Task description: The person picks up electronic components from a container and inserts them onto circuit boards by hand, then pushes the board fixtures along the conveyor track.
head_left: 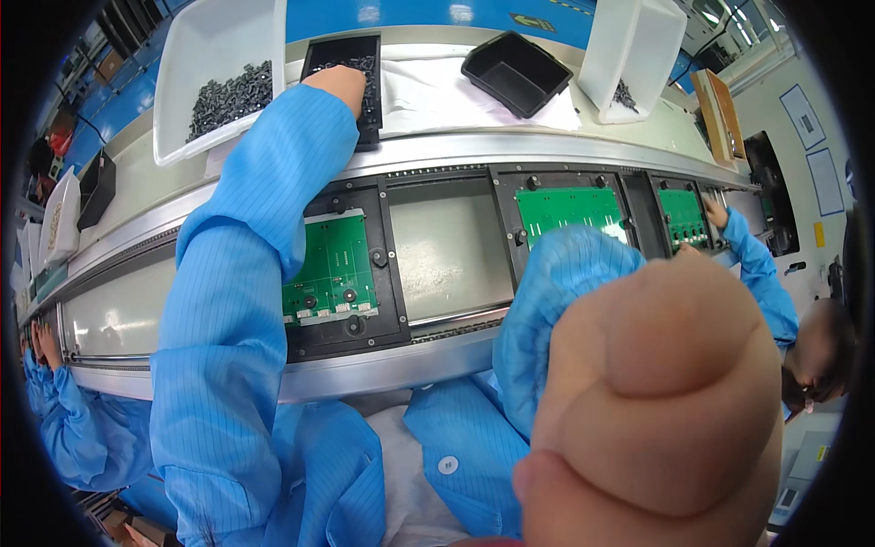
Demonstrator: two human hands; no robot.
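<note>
My left hand (343, 87) reaches down into a narrow black bin (316, 56) of small black parts at the far side. Its fingers are hidden among the parts. Below my left sleeve lies a green circuit board (333, 260) in a black carrier frame (394, 283), partly covered by the arm. Raised very close to the camera, my right hand (656, 383) is large and blurred, its fingers curled in. Whatever it may hold is hidden. Behind it, a second green circuit board (565, 208) sits in its own black carrier.
A conveyor rail (365, 381) crosses in front of me. White bins (173, 100) with black parts, an empty-looking black tray (515, 75) and a wooden box (718, 118) stand beyond. Co-workers' hands show at right (715, 212), by another board (682, 217), and at far left (46, 345).
</note>
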